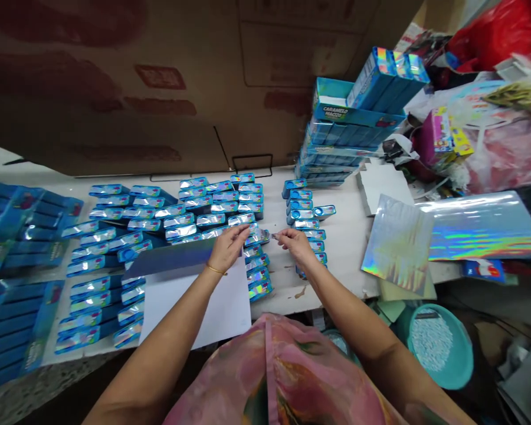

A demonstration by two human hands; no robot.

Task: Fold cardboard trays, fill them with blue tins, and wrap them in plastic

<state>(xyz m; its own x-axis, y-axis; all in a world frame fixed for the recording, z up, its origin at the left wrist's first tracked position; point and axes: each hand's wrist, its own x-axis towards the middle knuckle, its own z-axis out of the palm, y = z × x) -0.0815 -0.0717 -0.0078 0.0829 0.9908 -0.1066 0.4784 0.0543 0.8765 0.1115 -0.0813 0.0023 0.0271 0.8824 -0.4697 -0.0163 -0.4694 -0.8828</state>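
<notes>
My left hand (229, 247) lies with its fingers stretched out over the edge of a row of small shiny blue boxes (257, 257), touching the boxes near its fingertips. A thin bracelet circles that wrist. My right hand (294, 244) is closed in a pinch just right of the row, around something small and pale that I cannot make out. Beside it runs a second short column of blue boxes (302, 205) with round marks on their ends. Under my left forearm lies a white sheet (199, 304) with a dark, shiny folded-over part.
Many more blue boxes (88, 285) stand in rows at left, beside filled display trays (22, 319). Stacked display boxes (349, 139) rise at the back right. A large carton (181, 71) walls off the back. Holographic sheets (398, 248) and a turquoise bucket (462, 360) are at right.
</notes>
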